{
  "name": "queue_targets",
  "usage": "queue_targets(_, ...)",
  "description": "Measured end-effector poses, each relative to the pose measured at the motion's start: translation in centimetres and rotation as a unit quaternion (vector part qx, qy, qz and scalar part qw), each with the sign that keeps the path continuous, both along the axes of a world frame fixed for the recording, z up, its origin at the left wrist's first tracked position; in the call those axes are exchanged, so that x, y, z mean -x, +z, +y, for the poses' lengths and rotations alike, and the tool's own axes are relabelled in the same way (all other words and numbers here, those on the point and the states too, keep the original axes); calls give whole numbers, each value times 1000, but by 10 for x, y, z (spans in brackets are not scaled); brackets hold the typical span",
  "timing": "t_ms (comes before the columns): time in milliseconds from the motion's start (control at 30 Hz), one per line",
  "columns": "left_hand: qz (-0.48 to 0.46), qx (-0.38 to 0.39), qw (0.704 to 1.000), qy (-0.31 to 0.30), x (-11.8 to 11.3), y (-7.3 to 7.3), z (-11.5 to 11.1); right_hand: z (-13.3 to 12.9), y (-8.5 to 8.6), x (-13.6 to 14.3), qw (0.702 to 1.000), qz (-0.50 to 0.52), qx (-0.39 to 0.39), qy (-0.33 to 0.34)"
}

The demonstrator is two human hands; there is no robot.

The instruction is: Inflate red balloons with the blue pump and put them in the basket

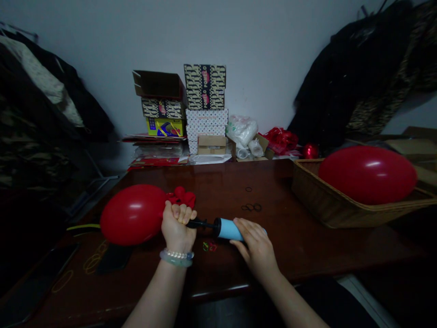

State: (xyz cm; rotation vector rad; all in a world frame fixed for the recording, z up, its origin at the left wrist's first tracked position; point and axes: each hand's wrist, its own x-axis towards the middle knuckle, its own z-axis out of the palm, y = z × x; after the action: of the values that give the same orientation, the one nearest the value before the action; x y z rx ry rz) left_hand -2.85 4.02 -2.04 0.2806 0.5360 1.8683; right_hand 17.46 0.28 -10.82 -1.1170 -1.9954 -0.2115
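Note:
My left hand [178,226] is closed around the black nozzle end of a hand pump, with the neck of an inflated red balloon [133,214] at its left side. My right hand [254,246] wraps the light blue barrel of the pump [228,229]. The pump lies level between both hands, its black rod partly out. Behind my left hand sit uninflated red balloons [184,197]. Small green and pink bands [209,246] lie just below the pump. Another inflated red balloon [367,175] rests in a wicker basket [327,207] at the right.
Black bands [251,207] lie mid-table. Yellow bands [94,262] and a dark flat object [114,258] are at the left of the brown table [273,259]. Stacked boxes [206,123], plastic bags [242,130] and red ribbon [280,140] stand along the wall.

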Motion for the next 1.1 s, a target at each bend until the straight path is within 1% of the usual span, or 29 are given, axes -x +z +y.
queue_targets(167,8,2,1000,-9,-18,-6,-3,-2,-3,7,1000,-2,8,-6)
queue_targets(333,18,4,1000,-8,-20,-7,-3,-1,-4,7,1000,-10,16,-5)
queue_targets(533,26,1,1000,2,-12,2,-2,2,4,6,999,-18,33,16)
queue_targets(667,27,-8,1000,3,-5,7,-1,5,4,4,999,-23,36,21)
queue_targets(833,19,-15,1000,11,9,12,1,12,2,-12,999,-35,17,11)
queue_targets(967,9,-13,1000,19,20,13,1,18,3,-28,998,-56,14,15)
queue_targets(1100,12,-12,999,28,21,10,2,19,1,-31,999,-43,23,19)
